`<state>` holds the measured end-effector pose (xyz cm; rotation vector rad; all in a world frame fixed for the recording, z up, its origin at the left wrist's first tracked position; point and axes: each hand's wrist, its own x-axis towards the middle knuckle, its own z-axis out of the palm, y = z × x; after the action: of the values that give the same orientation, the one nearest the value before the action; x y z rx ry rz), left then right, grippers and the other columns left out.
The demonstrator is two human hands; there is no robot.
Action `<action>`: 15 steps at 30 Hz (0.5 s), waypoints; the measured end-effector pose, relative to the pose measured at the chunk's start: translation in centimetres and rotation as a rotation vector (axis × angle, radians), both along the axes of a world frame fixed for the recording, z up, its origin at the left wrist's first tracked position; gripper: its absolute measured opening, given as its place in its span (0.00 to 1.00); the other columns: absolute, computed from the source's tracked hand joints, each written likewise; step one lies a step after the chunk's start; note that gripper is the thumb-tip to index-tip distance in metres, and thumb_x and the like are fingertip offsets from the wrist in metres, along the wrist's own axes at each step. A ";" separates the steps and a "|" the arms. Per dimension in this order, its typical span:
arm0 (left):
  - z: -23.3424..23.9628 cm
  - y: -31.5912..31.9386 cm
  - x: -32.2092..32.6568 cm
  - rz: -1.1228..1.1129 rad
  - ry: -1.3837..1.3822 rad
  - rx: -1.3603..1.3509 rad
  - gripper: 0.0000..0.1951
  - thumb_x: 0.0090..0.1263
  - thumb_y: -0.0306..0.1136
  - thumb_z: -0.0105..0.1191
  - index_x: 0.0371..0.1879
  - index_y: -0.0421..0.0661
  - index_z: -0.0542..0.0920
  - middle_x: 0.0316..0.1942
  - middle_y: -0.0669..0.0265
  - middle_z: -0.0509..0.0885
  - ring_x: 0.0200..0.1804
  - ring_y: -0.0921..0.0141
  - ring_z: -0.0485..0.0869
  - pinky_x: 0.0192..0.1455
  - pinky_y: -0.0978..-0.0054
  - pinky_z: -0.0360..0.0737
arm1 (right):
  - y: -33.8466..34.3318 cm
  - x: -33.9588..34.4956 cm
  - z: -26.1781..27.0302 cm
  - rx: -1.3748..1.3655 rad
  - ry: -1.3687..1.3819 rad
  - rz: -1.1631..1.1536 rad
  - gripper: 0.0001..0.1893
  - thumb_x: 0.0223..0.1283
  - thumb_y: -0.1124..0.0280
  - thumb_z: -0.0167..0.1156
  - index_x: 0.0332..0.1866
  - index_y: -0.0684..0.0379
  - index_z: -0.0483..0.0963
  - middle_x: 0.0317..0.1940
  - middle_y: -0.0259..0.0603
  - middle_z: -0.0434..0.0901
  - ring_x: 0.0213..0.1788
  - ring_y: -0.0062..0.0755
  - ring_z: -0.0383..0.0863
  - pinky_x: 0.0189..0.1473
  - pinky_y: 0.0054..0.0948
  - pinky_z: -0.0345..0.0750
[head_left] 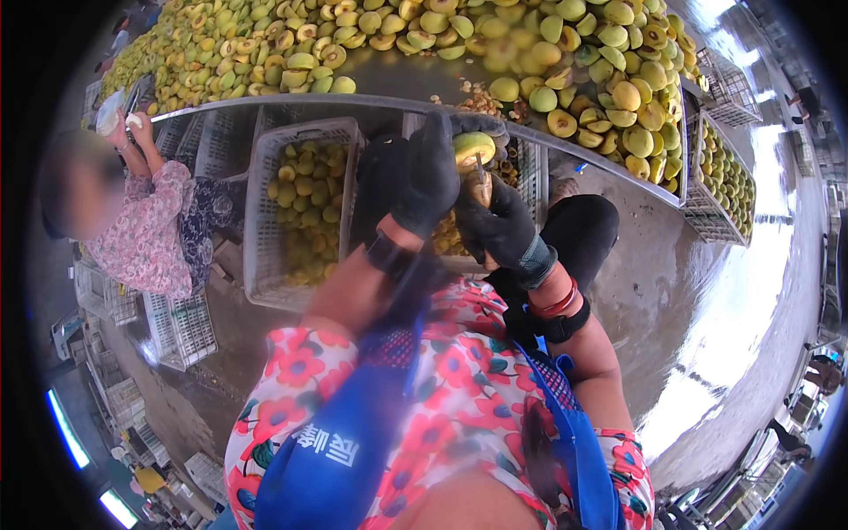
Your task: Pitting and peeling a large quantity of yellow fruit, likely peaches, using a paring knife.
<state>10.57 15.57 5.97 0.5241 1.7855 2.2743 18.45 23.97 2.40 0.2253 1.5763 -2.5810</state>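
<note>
My left hand [427, 175], in a dark glove, grips a cut yellow-green stone fruit [474, 147] just in front of the table's edge. The fruit's cut face is turned toward me. In my right hand [509, 222], also gloved, is a small tool with a wooden handle [482, 190]. Its narrow metal blade [479, 163] meets the fruit's cut face. Below my hands, between my knees, stands a plastic crate [532, 173] holding fruit pieces, partly hidden by my hands and arms.
A metal-edged table [278, 101] bears heaps of halved fruit [265, 50] and loose pits [478, 99]. A white crate of fruit [252, 218] stands at my left; another fruit-filled crate [719, 182] is at the table's right end. A seated person [142, 218] works on the left. The floor [702, 318] looks wet.
</note>
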 end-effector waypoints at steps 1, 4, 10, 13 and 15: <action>0.0 0.1 -0.1 0.005 0.000 -0.012 0.33 0.73 0.53 0.23 0.35 0.34 0.78 0.32 0.56 0.82 0.33 0.67 0.83 0.40 0.71 0.80 | -0.3 -0.3 -1.2 0.223 0.127 -0.068 0.11 0.55 0.77 0.54 0.44 0.64 0.70 0.31 0.39 0.77 0.33 0.25 0.75 0.38 0.26 0.72; -0.7 -0.1 -0.6 0.021 0.210 -0.229 0.34 0.73 0.53 0.22 0.33 0.35 0.79 0.29 0.58 0.82 0.31 0.68 0.82 0.38 0.72 0.80 | -0.2 -0.5 -2.9 0.586 0.246 -0.117 0.09 0.56 0.77 0.53 0.43 0.65 0.70 0.32 0.35 0.76 0.34 0.23 0.74 0.37 0.25 0.71; 0.9 -0.7 -0.7 -0.132 0.107 -0.191 0.34 0.72 0.54 0.25 0.31 0.36 0.80 0.28 0.60 0.82 0.31 0.69 0.81 0.37 0.74 0.79 | 0.2 0.6 -0.1 0.081 0.089 0.090 0.06 0.60 0.73 0.52 0.42 0.59 0.68 0.21 0.30 0.69 0.15 0.16 0.66 0.15 0.18 0.63; 1.7 -1.4 -0.7 -0.251 0.233 -0.288 0.33 0.72 0.55 0.26 0.30 0.36 0.80 0.28 0.60 0.82 0.32 0.70 0.81 0.38 0.74 0.78 | 1.3 0.8 -0.4 -0.133 0.001 0.254 0.08 0.59 0.72 0.54 0.42 0.60 0.68 0.21 0.31 0.70 0.15 0.16 0.67 0.15 0.17 0.64; 1.9 -1.6 -0.8 -0.300 0.267 -0.349 0.33 0.71 0.55 0.28 0.30 0.37 0.80 0.29 0.60 0.82 0.33 0.71 0.81 0.38 0.74 0.78 | 1.5 0.8 -0.7 -0.191 -0.022 0.320 0.08 0.59 0.72 0.55 0.42 0.61 0.68 0.21 0.31 0.70 0.15 0.16 0.67 0.15 0.17 0.64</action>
<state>9.78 13.97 7.88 0.9836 2.0057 1.7121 19.28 25.43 1.72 -0.0149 1.2305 -2.4438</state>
